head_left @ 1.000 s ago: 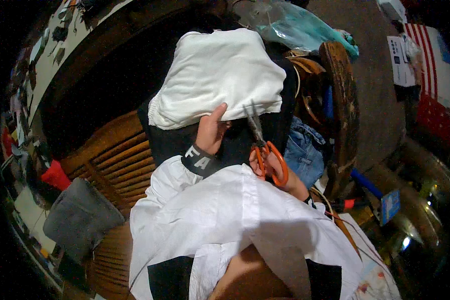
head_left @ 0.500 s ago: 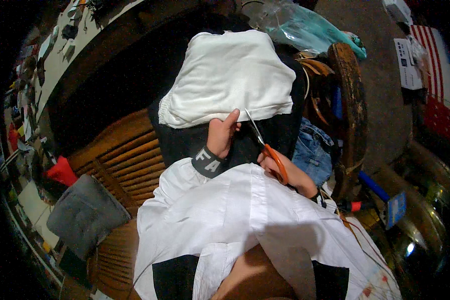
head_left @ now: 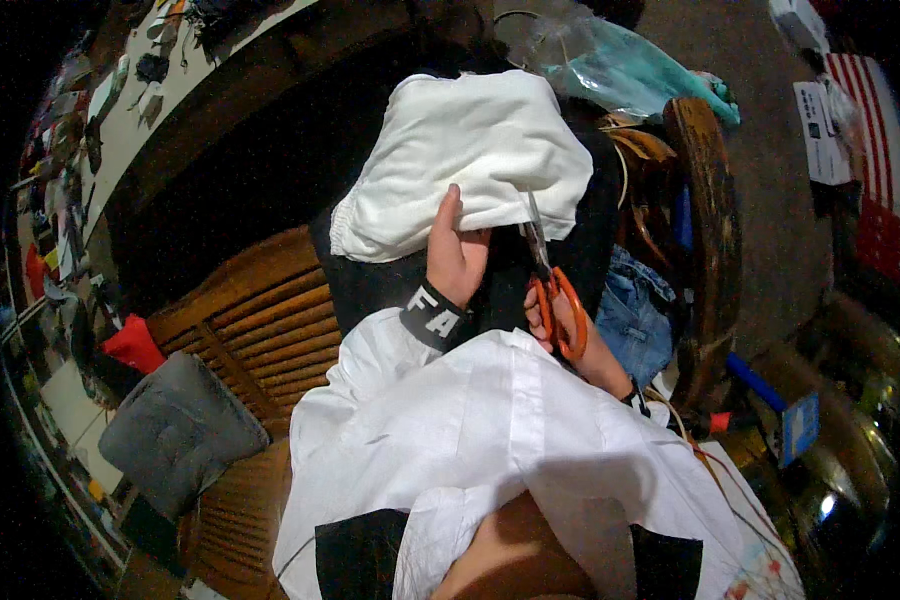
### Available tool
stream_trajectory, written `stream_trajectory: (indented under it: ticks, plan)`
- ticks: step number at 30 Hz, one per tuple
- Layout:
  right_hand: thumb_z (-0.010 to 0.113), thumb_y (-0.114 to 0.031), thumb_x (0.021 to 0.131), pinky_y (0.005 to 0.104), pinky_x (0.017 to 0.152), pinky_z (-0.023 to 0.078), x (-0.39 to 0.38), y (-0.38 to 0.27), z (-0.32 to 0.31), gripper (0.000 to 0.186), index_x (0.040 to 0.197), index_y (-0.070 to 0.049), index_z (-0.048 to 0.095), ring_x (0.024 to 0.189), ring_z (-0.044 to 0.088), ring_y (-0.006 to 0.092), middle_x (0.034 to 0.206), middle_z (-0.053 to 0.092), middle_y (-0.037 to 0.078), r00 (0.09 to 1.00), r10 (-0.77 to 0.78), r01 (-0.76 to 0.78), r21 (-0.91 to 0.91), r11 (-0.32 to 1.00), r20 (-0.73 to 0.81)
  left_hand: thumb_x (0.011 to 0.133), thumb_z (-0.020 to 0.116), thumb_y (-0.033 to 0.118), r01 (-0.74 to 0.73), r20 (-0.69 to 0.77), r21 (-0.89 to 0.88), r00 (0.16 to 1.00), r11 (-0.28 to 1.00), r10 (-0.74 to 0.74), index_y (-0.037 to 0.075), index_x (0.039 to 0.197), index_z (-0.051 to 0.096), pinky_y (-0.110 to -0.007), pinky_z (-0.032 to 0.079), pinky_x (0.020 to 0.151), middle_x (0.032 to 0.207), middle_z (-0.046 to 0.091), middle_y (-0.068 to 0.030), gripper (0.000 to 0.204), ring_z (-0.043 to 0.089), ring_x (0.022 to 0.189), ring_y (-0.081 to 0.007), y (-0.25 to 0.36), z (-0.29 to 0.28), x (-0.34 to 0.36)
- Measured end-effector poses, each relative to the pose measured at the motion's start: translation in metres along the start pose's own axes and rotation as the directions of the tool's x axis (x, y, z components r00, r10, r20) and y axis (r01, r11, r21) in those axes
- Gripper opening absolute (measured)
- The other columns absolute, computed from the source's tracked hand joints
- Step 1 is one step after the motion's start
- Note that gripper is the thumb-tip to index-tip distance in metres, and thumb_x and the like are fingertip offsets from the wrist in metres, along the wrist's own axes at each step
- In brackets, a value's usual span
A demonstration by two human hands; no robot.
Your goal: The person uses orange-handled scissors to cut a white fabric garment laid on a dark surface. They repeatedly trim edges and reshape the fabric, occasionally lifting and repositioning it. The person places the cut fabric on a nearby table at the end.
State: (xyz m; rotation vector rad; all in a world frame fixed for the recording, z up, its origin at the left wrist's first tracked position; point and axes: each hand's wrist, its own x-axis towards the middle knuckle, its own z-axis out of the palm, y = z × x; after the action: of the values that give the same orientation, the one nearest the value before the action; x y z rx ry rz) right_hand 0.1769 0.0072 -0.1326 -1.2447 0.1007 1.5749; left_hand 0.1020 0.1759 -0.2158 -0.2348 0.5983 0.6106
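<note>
A white cloth [head_left: 470, 140], with a gathered edge on its left side, lies spread over my black-clad lap [head_left: 360, 290]. My left hand [head_left: 457, 255] grips its near edge, the thumb on top and the fingers tucked underneath, mostly hidden. In my right hand [head_left: 560, 315] is a pair of scissors [head_left: 538, 245] with orange handles, their loops spread apart. The blades point away from me at the near edge of the cloth, just right of my left hand, and one blade overlaps the fabric. Whether the cloth is cut there I cannot tell.
I sit on a slatted wooden bench [head_left: 240, 310] with a grey cushion [head_left: 180, 430] at left. Right of my lap are blue denim [head_left: 635, 315] and a worn wooden armrest [head_left: 705, 210]. A clear and teal plastic bag [head_left: 620, 75] lies beyond; a white box [head_left: 822, 135] stands far right.
My left hand has shifted slightly right and farther onto the cloth. The scissors have turned more upright and moved right, their handles spread wider. The cloth's near edge has wrinkled and lifted.
</note>
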Motion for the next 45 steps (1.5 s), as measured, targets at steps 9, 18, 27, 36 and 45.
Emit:
stream_trajectory:
  ticks: [9,18,27,36,45]
  plan:
    - [0.047,-0.044,0.092,0.0172,0.048,0.033,-0.004,0.006,-0.006,0.04,0.106,-0.007,0.047,0.061,0.042,0.0048,0.078,0.045,0.0,1.0,-0.013,0.012,0.03,0.999,0.027,0.091,0.053,0.018,0.039,-0.152,0.078,0.988,0.996,-0.027,-0.003,0.124,0.041,-0.038,0.037,0.101,0.126,0.048,-0.0131,0.041,0.047,0.116,-0.0241,0.001,0.005,-0.008]
    - [0.038,-0.053,0.092,0.0191,0.051,0.038,-0.018,0.007,-0.02,0.051,0.108,-0.006,0.047,0.064,0.045,0.0068,0.08,0.049,0.002,0.998,0.064,-0.063,-0.096,0.993,0.007,0.091,0.052,0.024,0.026,-0.077,-0.021,0.997,0.999,-0.027,0.0,0.123,0.045,-0.04,0.034,0.103,0.124,0.051,-0.0125,0.04,0.048,0.114,-0.0259,-0.019,-0.01,0.016]
    - [0.044,-0.039,0.093,0.0177,0.047,0.035,-0.016,0.016,-0.022,0.037,0.109,-0.006,0.046,0.062,0.044,0.0057,0.079,0.048,0.001,1.0,-0.009,0.009,0.039,0.999,-0.02,0.084,0.06,0.014,-0.131,-0.209,0.103,0.966,0.986,0.15,0.005,0.106,0.054,-0.032,0.038,0.091,0.109,0.055,-0.0066,0.024,0.05,0.1,-0.0183,-0.011,-0.017,-0.024]
    - [0.046,-0.033,0.092,0.0181,0.05,0.036,-0.02,0.016,-0.029,0.033,0.109,-0.004,0.045,0.064,0.046,0.0059,0.081,0.049,0.001,0.997,0.076,-0.075,-0.134,0.988,0.003,0.084,0.063,0.018,-0.13,-0.063,0.641,0.973,0.757,0.22,0.002,0.119,0.048,-0.03,0.043,0.075,0.11,0.056,-0.0061,0.041,0.054,0.092,-0.0157,-0.004,-0.015,-0.04]
    - [0.052,-0.021,0.087,0.0279,0.068,0.041,-0.013,0.002,-0.014,0.024,0.101,-0.003,0.047,0.073,0.046,0.0146,0.084,0.049,0.005,0.989,-0.008,0.1,-0.628,0.772,0.148,0.081,0.067,0.022,-0.109,-0.148,0.764,0.929,0.635,0.338,0.001,0.096,0.06,-0.024,0.043,0.059,0.083,0.062,-0.0037,0.027,0.056,0.068,-0.0122,-0.008,-0.011,-0.04]
